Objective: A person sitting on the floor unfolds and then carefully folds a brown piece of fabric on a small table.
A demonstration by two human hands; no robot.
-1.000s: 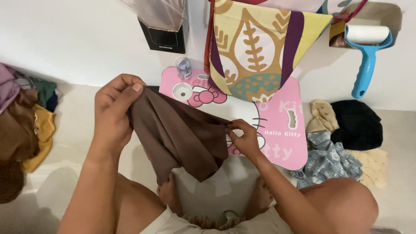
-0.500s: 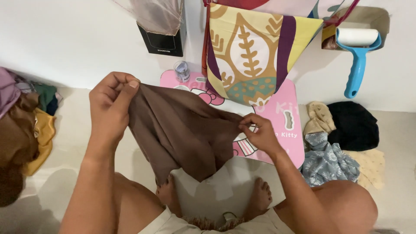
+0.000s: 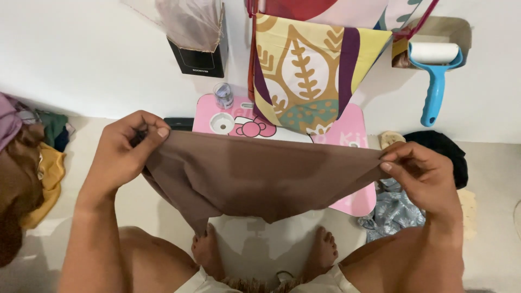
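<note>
A brown cloth [image 3: 255,176] is stretched out flat between my two hands, above my lap and bare feet. My left hand [image 3: 126,152] pinches its left corner. My right hand [image 3: 423,176] pinches its right corner. The cloth hangs slack below the held edge and covers much of a pink lap table [image 3: 355,203] with a cartoon print that lies on the floor behind it.
A colourful leaf-patterned bag [image 3: 309,70] hangs on the white wall above the pink table. A blue lint roller [image 3: 434,70] hangs at right, a black box [image 3: 198,54] with plastic at left. Clothes are piled at left [image 3: 32,168] and right [image 3: 412,206].
My hands have moved apart, the right one far to the right, spreading the bunched brown cloth into a wide taut sheet.
</note>
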